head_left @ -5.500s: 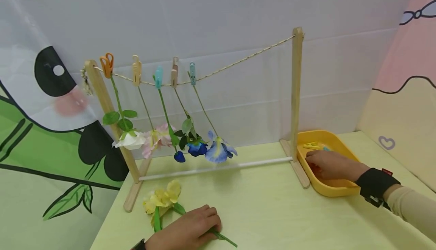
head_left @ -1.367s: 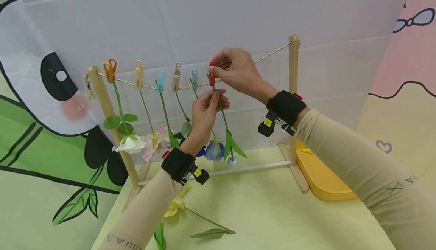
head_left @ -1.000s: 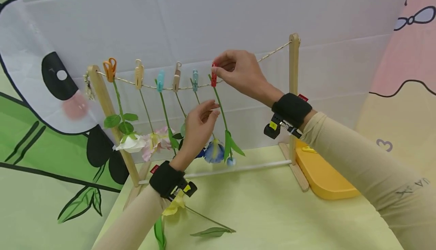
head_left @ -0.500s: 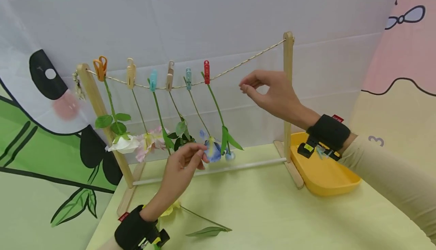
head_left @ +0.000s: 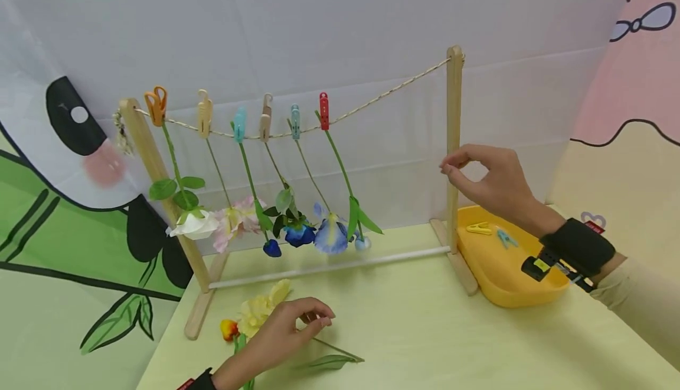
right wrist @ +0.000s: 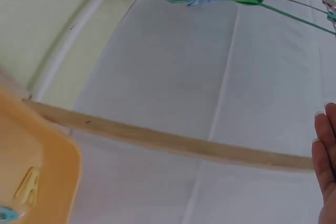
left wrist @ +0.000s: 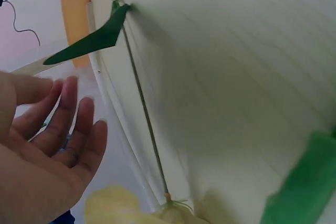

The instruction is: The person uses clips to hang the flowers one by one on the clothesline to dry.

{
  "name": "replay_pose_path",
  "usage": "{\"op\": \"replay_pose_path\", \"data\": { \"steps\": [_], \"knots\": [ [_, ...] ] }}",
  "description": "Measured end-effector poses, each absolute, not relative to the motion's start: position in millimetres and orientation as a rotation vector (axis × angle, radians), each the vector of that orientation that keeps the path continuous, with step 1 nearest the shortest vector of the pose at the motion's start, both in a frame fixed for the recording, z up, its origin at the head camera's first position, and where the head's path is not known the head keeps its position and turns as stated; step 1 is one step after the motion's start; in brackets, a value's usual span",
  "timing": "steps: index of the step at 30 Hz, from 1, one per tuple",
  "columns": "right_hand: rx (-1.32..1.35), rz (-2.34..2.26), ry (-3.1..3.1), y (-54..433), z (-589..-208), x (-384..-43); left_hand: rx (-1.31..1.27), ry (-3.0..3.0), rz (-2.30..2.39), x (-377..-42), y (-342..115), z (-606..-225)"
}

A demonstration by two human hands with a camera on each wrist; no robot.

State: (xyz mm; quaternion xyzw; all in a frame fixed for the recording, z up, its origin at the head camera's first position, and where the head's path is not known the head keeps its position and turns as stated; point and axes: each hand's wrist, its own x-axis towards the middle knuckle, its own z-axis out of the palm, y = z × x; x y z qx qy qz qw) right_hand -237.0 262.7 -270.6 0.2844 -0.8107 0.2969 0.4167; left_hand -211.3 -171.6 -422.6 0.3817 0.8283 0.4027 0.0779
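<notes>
My left hand [head_left: 287,331] hovers over the yellow flower [head_left: 256,314] on the table, fingers loosely bent and holding nothing. An orange-red flower [head_left: 229,330] lies beside it. In the left wrist view the yellow flower's thin stem [left wrist: 142,95] runs past the fingers. My right hand [head_left: 494,180] is in the air by the right post, thumb and forefinger curved toward each other with nothing between them. Flowers hang upside down from the rope [head_left: 393,90] by clothespins. At the right end of the row, a red clothespin [head_left: 324,111] holds a stem with a pale blue bloom [head_left: 362,243].
A yellow tray [head_left: 478,281] stands right of the wooden post [head_left: 454,142], holding a yellow clothespin [head_left: 479,228] and a blue clothespin [head_left: 506,238]. A white rod [head_left: 372,259] joins the stand's feet. A white cloth hangs behind.
The red clothespin now clips another flower to the rope, and my right hand has let go of it. That hand has moved right toward the tray; my left has dropped to the yellow flower.
</notes>
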Motion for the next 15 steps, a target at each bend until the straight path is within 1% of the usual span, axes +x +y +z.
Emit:
{"op": "replay_pose_path", "data": {
  "steps": [7,15],
  "knots": [
    [0.541,0.599,-2.3,311,-318,-236,1.388,2.431,0.998,-206,-179,-437],
    [0.346,0.523,-2.896,362,-375,-252,1.437,2.601,0.679,-200,-180,-444]
  ]
}}
